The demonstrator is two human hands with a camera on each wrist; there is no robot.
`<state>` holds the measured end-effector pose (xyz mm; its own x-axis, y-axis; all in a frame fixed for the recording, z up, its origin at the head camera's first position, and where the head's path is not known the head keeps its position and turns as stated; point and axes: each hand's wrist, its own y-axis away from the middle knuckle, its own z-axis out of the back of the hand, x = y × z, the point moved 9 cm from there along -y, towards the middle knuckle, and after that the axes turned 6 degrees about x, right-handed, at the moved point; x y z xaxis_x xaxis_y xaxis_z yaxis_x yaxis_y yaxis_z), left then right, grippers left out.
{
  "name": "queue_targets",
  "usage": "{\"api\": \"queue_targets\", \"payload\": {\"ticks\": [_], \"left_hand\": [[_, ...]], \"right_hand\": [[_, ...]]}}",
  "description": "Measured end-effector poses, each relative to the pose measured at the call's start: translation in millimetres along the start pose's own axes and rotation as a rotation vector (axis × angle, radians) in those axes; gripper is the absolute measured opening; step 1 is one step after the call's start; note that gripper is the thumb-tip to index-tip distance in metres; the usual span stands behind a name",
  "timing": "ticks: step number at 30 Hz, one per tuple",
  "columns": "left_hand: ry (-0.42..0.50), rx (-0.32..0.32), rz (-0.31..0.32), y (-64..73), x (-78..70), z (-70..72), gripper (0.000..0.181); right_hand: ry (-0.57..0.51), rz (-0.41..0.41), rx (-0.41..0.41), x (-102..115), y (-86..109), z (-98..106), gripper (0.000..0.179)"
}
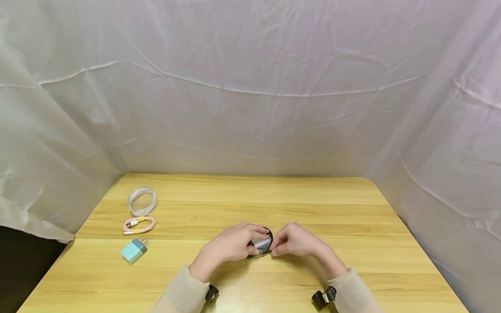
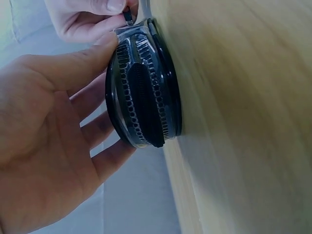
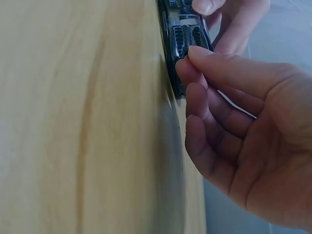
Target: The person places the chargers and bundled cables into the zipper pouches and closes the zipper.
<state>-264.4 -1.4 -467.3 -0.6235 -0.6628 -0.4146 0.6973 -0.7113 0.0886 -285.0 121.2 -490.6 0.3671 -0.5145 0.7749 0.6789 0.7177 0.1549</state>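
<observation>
A small round black zip case (image 1: 261, 245) with a shiny top lies on the wooden table. My left hand (image 1: 231, 244) grips it from the left, thumb on the near side and fingers over the far side. The left wrist view shows the side of the case (image 2: 142, 92), with textured bands along a dark middle strip. At its right end my right hand (image 1: 300, 240) pinches a small black zipper pull (image 2: 128, 17) between thumb and forefinger. In the right wrist view the fingertips hide most of that pull.
To the left on the table (image 1: 332, 200) lie a coiled clear tube (image 1: 131, 204), a bundled pink cable (image 1: 150, 226) with yellow ties, and a turquoise plug adapter (image 1: 133, 251) with its prongs showing. Pale fabric (image 1: 250, 130) hangs around the back and sides.
</observation>
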Motion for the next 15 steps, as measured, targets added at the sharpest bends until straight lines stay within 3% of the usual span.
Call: {"api": "queue_targets", "payload": {"ticks": [9,15], "left_hand": [[0.015,-0.016,-0.057,-0.5,-2.2,6.6,0.049],[0.101,-0.046,-0.059,3.5,4.4,17.8,0.046]], "right_hand": [[-0.082,0.018,0.048,-4.9,0.8,2.4,0.003],[-0.099,-0.015,-0.043,-7.2,2.4,12.8,0.013]]}}
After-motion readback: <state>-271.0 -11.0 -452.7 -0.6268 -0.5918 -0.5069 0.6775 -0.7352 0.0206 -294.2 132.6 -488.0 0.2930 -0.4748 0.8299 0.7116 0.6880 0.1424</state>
